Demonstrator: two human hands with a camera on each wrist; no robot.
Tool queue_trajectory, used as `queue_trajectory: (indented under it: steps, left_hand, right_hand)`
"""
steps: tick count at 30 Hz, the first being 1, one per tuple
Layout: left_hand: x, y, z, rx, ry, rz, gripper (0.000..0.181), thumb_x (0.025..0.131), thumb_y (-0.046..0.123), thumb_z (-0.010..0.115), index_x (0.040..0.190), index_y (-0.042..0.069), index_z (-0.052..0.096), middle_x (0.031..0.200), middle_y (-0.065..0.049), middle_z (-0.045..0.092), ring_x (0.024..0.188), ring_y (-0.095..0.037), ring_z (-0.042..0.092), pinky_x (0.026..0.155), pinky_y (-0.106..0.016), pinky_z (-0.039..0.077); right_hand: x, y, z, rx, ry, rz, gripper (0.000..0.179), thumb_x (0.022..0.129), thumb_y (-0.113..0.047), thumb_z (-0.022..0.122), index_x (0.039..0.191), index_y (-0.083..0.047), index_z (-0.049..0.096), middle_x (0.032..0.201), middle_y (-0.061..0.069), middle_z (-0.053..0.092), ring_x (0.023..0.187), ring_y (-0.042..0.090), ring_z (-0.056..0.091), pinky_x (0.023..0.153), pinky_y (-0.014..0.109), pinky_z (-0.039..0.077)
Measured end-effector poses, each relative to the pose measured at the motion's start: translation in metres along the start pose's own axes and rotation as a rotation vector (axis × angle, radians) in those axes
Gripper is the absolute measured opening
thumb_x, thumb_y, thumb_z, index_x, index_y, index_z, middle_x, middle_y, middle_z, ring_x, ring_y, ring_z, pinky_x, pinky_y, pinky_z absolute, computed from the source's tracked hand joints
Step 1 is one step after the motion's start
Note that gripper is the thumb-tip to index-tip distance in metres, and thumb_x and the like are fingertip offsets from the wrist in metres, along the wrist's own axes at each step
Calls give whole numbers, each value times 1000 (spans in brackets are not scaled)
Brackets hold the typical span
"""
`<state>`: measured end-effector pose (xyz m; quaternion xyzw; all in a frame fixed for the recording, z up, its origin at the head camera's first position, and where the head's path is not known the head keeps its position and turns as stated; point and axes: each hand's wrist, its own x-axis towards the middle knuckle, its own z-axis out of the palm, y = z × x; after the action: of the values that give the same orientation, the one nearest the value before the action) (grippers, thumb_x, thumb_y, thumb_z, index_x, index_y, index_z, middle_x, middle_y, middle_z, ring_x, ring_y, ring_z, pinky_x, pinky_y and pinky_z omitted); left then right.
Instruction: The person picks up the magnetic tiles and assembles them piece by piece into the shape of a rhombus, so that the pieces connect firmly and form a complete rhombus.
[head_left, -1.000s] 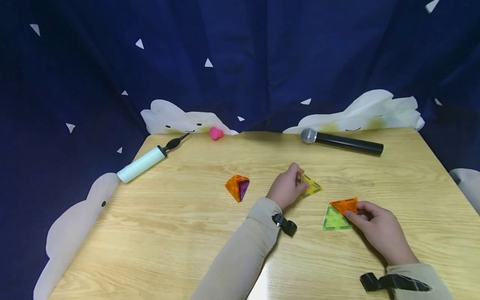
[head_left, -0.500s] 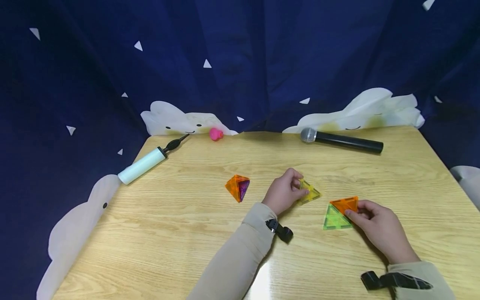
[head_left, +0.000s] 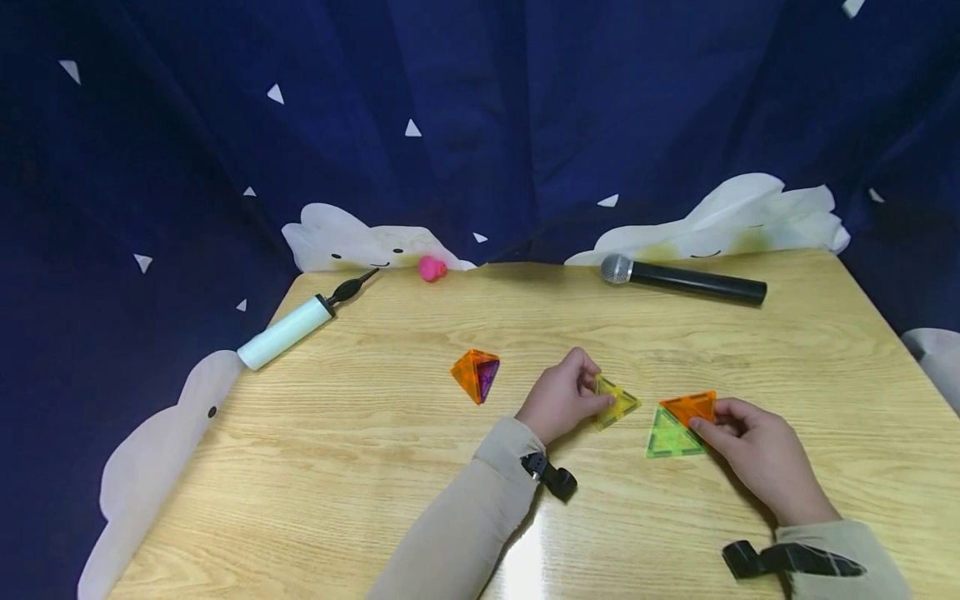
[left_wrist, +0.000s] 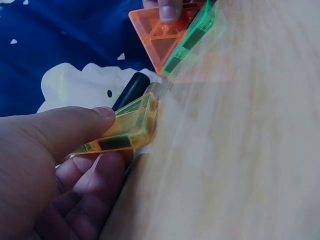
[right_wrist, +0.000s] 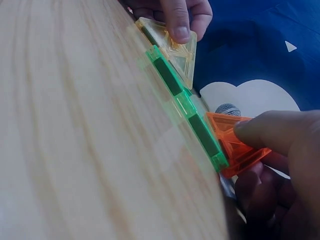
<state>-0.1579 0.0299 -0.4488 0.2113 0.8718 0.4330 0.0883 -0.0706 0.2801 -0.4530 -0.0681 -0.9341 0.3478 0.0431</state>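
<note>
Between thumb and fingers, my left hand (head_left: 558, 398) pinches a yellow translucent triangular magnetic tile (head_left: 619, 403); the left wrist view shows the tile (left_wrist: 125, 131) tilted, one edge close to the tabletop. My right hand (head_left: 761, 454) pinches an orange triangular magnetic tile (head_left: 692, 406) by its right side. A green triangular magnetic tile (head_left: 670, 438) lies on the table, its edge meeting the orange tile. In the right wrist view the orange tile (right_wrist: 235, 142) leans up from the green tile (right_wrist: 185, 107). A small gap separates the yellow tile from the green one in the head view.
Left of my left hand stands a small orange and purple tile shape (head_left: 475, 375). A black microphone (head_left: 686, 279) lies at the back right, a pink knob-like object (head_left: 432, 268) at the back edge, and a pale blue hand pump (head_left: 288, 332) at the left. A dark blue curtain (head_left: 480, 125) hangs behind.
My left hand has drawn the yellow tile toward the table's front, and the tile has turned slightly. My right hand and the orange and green tiles have stayed nearly still.
</note>
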Motion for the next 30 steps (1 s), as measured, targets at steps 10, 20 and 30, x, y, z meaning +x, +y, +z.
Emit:
queue_trajectory:
  steps: [10,20,30]
  left_hand:
    - [-3,7,6,-14,-10,-21,42,84,26,84,97,18,45,75,7,52,64,-5,49,59,-20,41]
    - [-5,11,11,-19,-18,-10,45,83,27,84,94,18,42,69,6,47,60,-6,44,55,-20,36]
    - [-9,20,20,119,-31,13,45,83,39,83,95,21,44,69,7,45,58,-7,43,53,-21,34]
  right_hand:
    - [0,0,-1,-4,2,-7,33,94,-30,72,104,1,67,80,6,62,69,18,48,58,26,37]
    - [0,0,0,-8,2,-9,31,94,-30,71,103,0,67,80,6,62,70,19,49,58,26,37]
    - [0,1,0,13,4,-27,34,93,-31,73,101,1,67,79,5,61,68,15,48,57,25,37]
